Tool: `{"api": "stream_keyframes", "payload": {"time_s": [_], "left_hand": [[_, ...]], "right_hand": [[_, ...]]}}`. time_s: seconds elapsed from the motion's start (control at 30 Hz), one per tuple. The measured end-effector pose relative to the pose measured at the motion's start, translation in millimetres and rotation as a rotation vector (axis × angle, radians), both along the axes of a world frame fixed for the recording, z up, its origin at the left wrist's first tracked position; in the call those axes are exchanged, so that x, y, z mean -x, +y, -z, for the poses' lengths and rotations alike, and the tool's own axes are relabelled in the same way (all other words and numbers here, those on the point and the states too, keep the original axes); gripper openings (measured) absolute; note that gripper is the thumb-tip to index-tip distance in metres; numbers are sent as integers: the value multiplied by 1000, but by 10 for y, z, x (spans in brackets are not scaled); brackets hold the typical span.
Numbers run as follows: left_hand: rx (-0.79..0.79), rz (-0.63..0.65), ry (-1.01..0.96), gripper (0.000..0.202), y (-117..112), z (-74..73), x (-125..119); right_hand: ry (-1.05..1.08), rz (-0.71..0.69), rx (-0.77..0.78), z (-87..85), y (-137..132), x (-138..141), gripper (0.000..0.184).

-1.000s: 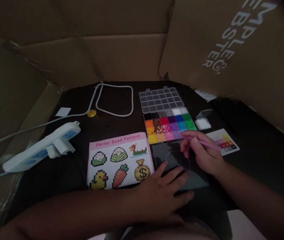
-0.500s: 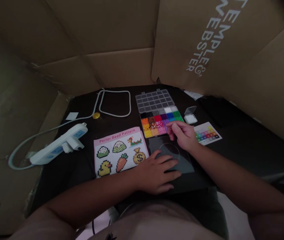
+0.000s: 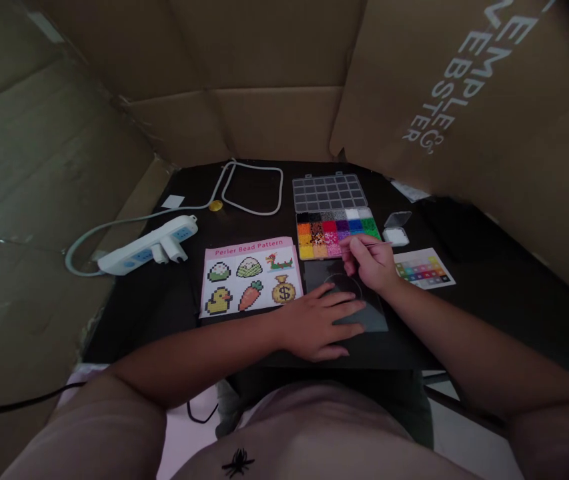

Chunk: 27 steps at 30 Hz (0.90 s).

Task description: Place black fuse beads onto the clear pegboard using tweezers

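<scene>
My left hand (image 3: 320, 325) lies flat with fingers spread on a clear square pegboard (image 3: 373, 318), holding nothing. A faint circle shows on the board, partly hidden by my fingers. Above the board's far right part, my right hand (image 3: 371, 264) is closed in a pinch on thin tweezers (image 3: 383, 243). The tips of the tweezers point left, near the front right corner of a divided bead box (image 3: 318, 249) filled with small beads sorted by colour. The box's clear lid (image 3: 330, 193) lies folded back. I cannot tell whether a bead is in the tips.
Left of the board lies a Perler bead pattern sheet (image 3: 229, 262). A small white case (image 3: 395, 237) with its lid up and a colour chart (image 3: 427, 268) are on the right. A power strip (image 3: 147, 247), its cable and a yellow disc (image 3: 215, 206) lie left. Cardboard walls surround the table.
My view has shifted, so the table appears slightly higher and more of my body shows. Both hands keep nearly the same places, the left on the board and the right by the bead box.
</scene>
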<state>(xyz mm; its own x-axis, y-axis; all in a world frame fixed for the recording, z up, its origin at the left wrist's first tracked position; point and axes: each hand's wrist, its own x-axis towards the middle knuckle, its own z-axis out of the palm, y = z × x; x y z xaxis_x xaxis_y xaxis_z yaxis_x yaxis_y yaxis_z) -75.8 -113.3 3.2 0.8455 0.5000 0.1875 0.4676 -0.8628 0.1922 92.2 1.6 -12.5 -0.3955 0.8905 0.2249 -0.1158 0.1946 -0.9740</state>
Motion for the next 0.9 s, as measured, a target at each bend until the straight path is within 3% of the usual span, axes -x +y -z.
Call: {"api": "stream_keyframes", "payload": {"time_s": [0.33, 0.57, 0.9], "left_hand": [[35, -41, -13, 34, 13, -51, -17], [17, -86, 3, 32, 8, -61, -24], [26, -114, 13, 33, 35, -87, -24]], "right_hand": [[31, 76, -111, -131, -23, -30, 32], [68, 89, 20, -161, 111, -47, 30], [158, 109, 79, -147, 111, -35, 17]]}}
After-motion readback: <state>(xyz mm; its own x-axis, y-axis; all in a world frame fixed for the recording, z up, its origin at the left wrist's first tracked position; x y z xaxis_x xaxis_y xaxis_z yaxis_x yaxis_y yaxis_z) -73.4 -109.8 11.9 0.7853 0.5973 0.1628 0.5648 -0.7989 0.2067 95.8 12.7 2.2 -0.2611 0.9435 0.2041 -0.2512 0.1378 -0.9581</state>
